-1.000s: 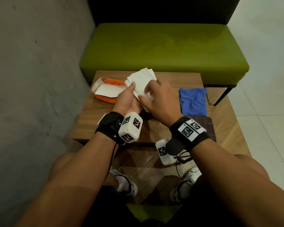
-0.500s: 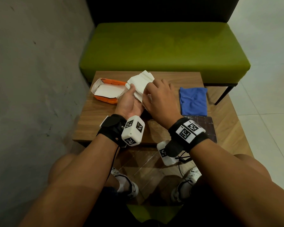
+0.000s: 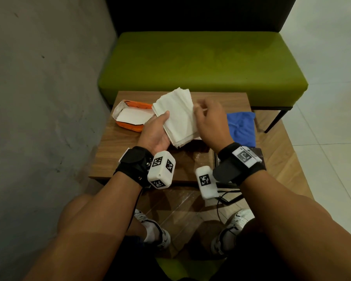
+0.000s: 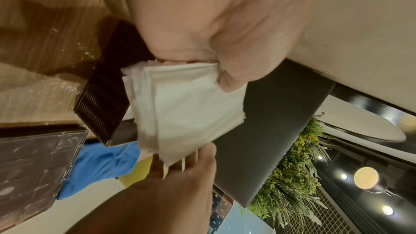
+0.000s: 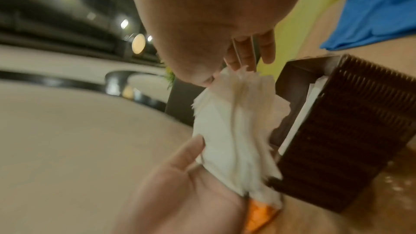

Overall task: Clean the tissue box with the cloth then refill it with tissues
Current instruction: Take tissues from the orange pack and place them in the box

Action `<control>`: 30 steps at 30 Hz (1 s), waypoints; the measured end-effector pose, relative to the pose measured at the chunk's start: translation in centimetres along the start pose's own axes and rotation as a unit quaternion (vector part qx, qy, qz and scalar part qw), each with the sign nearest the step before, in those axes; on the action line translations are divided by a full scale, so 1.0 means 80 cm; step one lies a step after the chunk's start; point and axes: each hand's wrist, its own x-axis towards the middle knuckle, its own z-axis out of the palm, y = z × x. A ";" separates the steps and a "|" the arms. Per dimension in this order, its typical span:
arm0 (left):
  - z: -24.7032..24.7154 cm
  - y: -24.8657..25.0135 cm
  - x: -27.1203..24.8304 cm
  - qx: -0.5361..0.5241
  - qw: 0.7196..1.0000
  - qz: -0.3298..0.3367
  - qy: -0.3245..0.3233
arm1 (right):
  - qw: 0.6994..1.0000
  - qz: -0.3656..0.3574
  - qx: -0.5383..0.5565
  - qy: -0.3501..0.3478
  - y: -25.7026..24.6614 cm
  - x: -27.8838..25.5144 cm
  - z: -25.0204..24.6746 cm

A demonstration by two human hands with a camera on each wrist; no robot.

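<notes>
My left hand (image 3: 164, 123) holds a stack of white tissues (image 3: 176, 116) above the table, thumb on top and fingers hidden underneath. My right hand (image 3: 202, 111) pinches the stack's right edge between thumb and fingers; the right wrist view shows the tissue stack (image 5: 234, 127) fanned out between both hands. The dark brown ribbed tissue box (image 5: 342, 140) stands open just below and to the right, with something white inside. In the head view the tissue box (image 3: 195, 144) is mostly hidden by my hands. The blue cloth (image 3: 241, 126) lies crumpled on the table's right side.
An opened orange tissue packet (image 3: 130, 116) lies at the table's (image 3: 118, 142) far left, its white inside showing. A dark flat tiled panel (image 4: 33, 157) rests near the front right corner. A green bench (image 3: 201, 63) stands behind, a grey wall on the left.
The tissue stack has been raised and spread wider. My right hand has slid from on top of it to its right edge, while the left thumb now lies on the stack's face.
</notes>
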 end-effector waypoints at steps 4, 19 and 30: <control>0.006 0.002 -0.009 0.036 0.999 0.000 -0.007 | 0.976 0.102 0.145 -0.127 -0.024 -0.003 -0.003; 0.019 0.018 -0.026 0.201 0.979 0.030 -0.023 | 0.926 0.176 0.290 -0.163 -0.020 -0.003 0.002; 0.001 0.058 -0.026 0.459 0.868 -0.012 -0.187 | 0.925 0.095 0.113 -0.350 -0.015 0.021 -0.039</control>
